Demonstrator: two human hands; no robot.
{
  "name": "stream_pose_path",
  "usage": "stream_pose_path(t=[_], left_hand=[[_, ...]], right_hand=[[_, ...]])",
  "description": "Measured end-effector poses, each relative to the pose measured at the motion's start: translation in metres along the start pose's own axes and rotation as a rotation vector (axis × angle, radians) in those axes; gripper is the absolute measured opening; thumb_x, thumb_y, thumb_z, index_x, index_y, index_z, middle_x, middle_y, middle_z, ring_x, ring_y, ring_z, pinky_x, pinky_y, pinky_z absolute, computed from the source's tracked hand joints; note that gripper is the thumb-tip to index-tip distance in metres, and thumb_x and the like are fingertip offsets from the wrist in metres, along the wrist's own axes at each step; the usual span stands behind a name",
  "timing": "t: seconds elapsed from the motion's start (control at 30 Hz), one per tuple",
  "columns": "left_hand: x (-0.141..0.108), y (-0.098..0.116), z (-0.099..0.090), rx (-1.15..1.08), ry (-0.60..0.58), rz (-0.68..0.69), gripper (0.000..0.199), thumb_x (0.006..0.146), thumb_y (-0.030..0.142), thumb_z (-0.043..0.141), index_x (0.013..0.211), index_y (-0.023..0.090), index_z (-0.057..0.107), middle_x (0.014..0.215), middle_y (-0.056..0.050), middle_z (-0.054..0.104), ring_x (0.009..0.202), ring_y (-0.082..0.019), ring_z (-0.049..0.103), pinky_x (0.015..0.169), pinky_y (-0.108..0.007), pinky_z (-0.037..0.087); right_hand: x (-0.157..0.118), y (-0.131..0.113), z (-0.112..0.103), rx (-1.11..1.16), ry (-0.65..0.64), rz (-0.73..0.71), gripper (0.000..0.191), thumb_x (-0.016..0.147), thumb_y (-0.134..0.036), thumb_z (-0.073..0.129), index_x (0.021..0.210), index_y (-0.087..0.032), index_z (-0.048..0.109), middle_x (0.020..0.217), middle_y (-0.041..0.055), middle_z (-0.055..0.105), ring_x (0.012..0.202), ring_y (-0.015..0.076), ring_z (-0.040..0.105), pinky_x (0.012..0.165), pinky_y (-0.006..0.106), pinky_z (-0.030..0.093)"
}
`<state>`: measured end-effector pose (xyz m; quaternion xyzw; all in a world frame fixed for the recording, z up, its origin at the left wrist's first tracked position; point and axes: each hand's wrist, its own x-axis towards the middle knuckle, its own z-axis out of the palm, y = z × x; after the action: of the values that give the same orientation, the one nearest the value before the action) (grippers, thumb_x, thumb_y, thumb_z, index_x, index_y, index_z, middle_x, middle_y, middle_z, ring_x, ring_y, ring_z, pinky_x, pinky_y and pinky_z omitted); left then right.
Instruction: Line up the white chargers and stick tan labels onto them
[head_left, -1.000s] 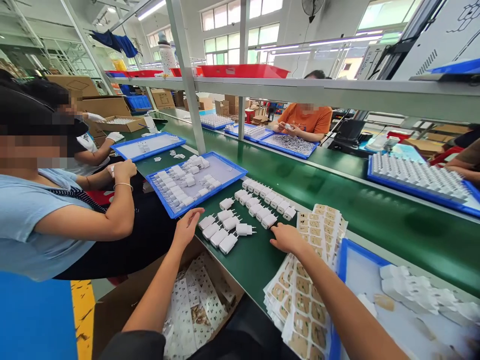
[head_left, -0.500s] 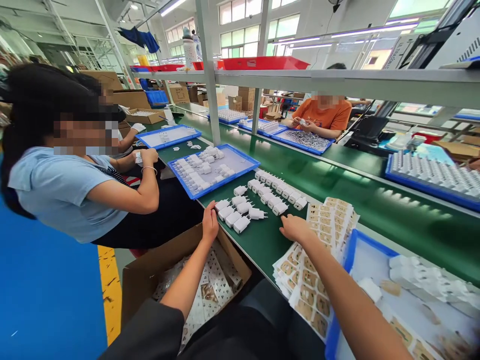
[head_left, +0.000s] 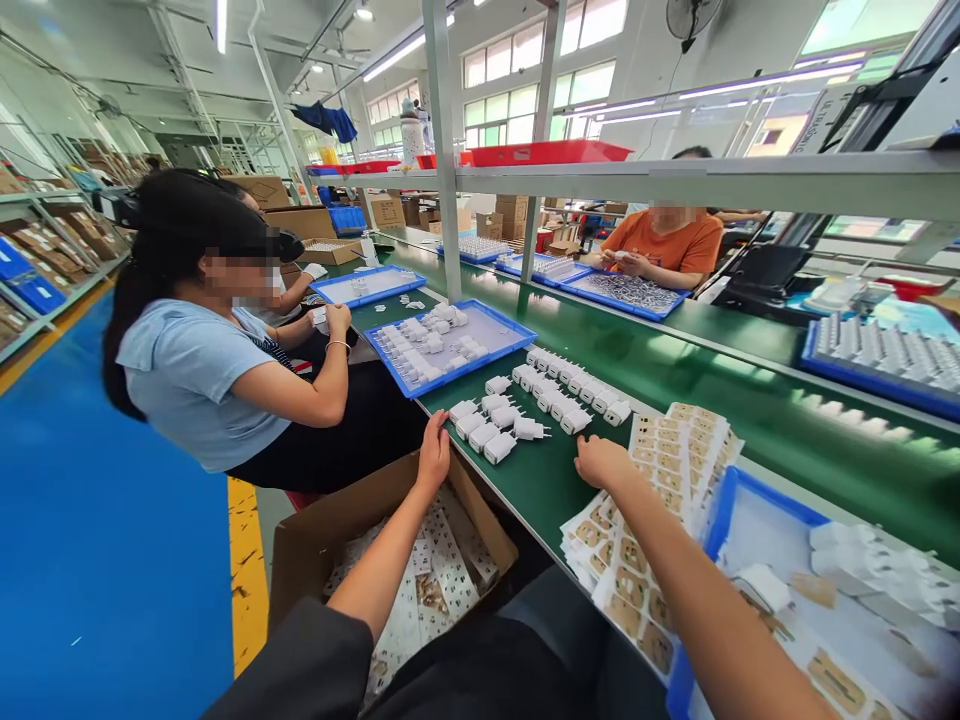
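My left hand [head_left: 434, 452] rests at the near edge of the green table, its fingers stretched out beside the closest white plug chargers [head_left: 484, 436]. These form a small, loose group, one lying askew with its pins pointing right. My right hand [head_left: 602, 462] is over the table with its fingers curled in, and no object shows in it. Its fingertips are just short of the near end of the longer charger rows [head_left: 555, 400]. Under my right forearm lie sheets of tan stickers [head_left: 667, 460] on white backing.
A blue tray [head_left: 491, 352] with more chargers stands beyond the group. Another blue tray [head_left: 772, 500] holds white pieces at right. Below my left arm, a cardboard box [head_left: 300, 570] contains used sticker sheets. A co-worker in light blue [head_left: 202, 370] sits left; one in orange [head_left: 664, 245] sits opposite.
The view has swung a little left and up, so everything appears shifted right and slightly lower. Both hands keep nearly the same places beside the chargers.
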<state>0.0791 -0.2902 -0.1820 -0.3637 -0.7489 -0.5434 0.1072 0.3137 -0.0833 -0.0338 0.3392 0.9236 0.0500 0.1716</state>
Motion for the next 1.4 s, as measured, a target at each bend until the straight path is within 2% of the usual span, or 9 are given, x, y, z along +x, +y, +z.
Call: stream_pose_path(t=[0.13, 0.27, 0.4, 0.53, 0.67, 0.97, 1.1, 1.2, 1.4], left_hand=[[0.005, 0.012, -0.012, 0.083, -0.059, -0.006, 0.053, 0.099, 0.021, 0.034, 0.152, 0.020, 0.033, 0.140, -0.016, 0.058, 0.133, -0.026, 0.054, 0.113, -0.052, 0.041], [0.036, 0.028, -0.034, 0.180, -0.194, 0.062, 0.068, 0.087, 0.008, 0.043, 0.153, 0.023, 0.037, 0.144, -0.014, 0.055, 0.134, -0.030, 0.051, 0.113, -0.060, 0.035], [0.078, 0.037, -0.052, 0.215, -0.487, 0.208, 0.067, 0.078, 0.000, 0.044, 0.132, 0.034, 0.064, 0.150, -0.002, 0.052, 0.131, -0.024, 0.053, 0.113, -0.046, 0.042], [0.096, 0.038, -0.058, 0.258, -0.648, 0.245, 0.066, 0.078, 0.000, 0.041, 0.130, 0.032, 0.066, 0.153, -0.004, 0.047, 0.122, -0.023, 0.060, 0.104, -0.042, 0.051], [0.092, 0.040, -0.057, 0.301, -0.700, 0.232, 0.066, 0.076, 0.001, 0.045, 0.133, 0.027, 0.064, 0.154, -0.009, 0.044, 0.128, -0.027, 0.057, 0.105, -0.044, 0.051], [0.102, 0.050, -0.059, 0.276, -0.760, 0.183, 0.061, 0.075, 0.006, 0.045, 0.127, 0.027, 0.068, 0.153, -0.004, 0.048, 0.132, -0.026, 0.054, 0.101, -0.038, 0.053], [0.118, 0.059, -0.044, 0.288, -0.730, 0.093, 0.042, 0.087, 0.023, 0.046, 0.122, 0.023, 0.069, 0.135, -0.007, 0.065, 0.114, -0.026, 0.065, 0.096, -0.037, 0.055], [0.126, 0.065, -0.030, 0.303, -0.734, 0.041, 0.042, 0.084, 0.036, 0.057, 0.123, 0.022, 0.068, 0.125, -0.006, 0.071, 0.106, -0.027, 0.068, 0.093, -0.035, 0.055], [0.132, 0.070, -0.013, 0.314, -0.746, -0.011, 0.042, 0.079, 0.023, 0.057, 0.118, 0.024, 0.073, 0.118, -0.004, 0.074, 0.103, -0.027, 0.069, 0.092, -0.034, 0.056]], right_hand=[[0.000, -0.001, 0.000, 0.002, 0.001, 0.008, 0.040, 0.099, -0.039, 0.059, 0.131, -0.016, 0.057, 0.128, 0.0115, 0.062, 0.112, 0.0249, 0.064, 0.095, 0.047, 0.054], [-0.001, -0.001, 0.003, 0.010, 0.008, 0.010, 0.042, 0.099, -0.040, 0.058, 0.134, -0.016, 0.055, 0.130, 0.0122, 0.061, 0.113, 0.0254, 0.063, 0.097, 0.048, 0.053], [-0.002, -0.002, 0.005, 0.021, 0.012, 0.016, 0.043, 0.100, -0.040, 0.057, 0.136, -0.016, 0.054, 0.132, 0.0127, 0.060, 0.116, 0.0261, 0.062, 0.098, 0.048, 0.052], [-0.003, -0.003, 0.004, 0.041, 0.015, 0.026, 0.042, 0.100, -0.038, 0.057, 0.136, -0.016, 0.054, 0.133, 0.0130, 0.060, 0.117, 0.0262, 0.062, 0.098, 0.048, 0.053], [-0.004, -0.004, 0.002, 0.055, 0.012, 0.031, 0.042, 0.100, -0.038, 0.057, 0.136, -0.016, 0.054, 0.133, 0.0130, 0.060, 0.117, 0.0263, 0.061, 0.098, 0.048, 0.053], [-0.007, -0.006, 0.001, 0.060, 0.004, 0.043, 0.046, 0.100, -0.041, 0.056, 0.139, -0.016, 0.052, 0.137, 0.0140, 0.058, 0.121, 0.0276, 0.059, 0.100, 0.049, 0.051], [-0.007, -0.007, 0.002, 0.061, 0.012, 0.050, 0.048, 0.100, -0.043, 0.056, 0.140, -0.016, 0.051, 0.138, 0.0145, 0.057, 0.121, 0.0278, 0.059, 0.101, 0.050, 0.050], [-0.008, -0.008, 0.003, 0.056, 0.019, 0.052, 0.047, 0.100, -0.041, 0.056, 0.139, -0.016, 0.051, 0.137, 0.0143, 0.058, 0.120, 0.0272, 0.060, 0.100, 0.049, 0.052], [-0.006, -0.007, 0.004, 0.052, 0.011, 0.047, 0.047, 0.100, -0.041, 0.056, 0.140, -0.016, 0.051, 0.138, 0.0143, 0.056, 0.120, 0.0275, 0.059, 0.099, 0.049, 0.051]])
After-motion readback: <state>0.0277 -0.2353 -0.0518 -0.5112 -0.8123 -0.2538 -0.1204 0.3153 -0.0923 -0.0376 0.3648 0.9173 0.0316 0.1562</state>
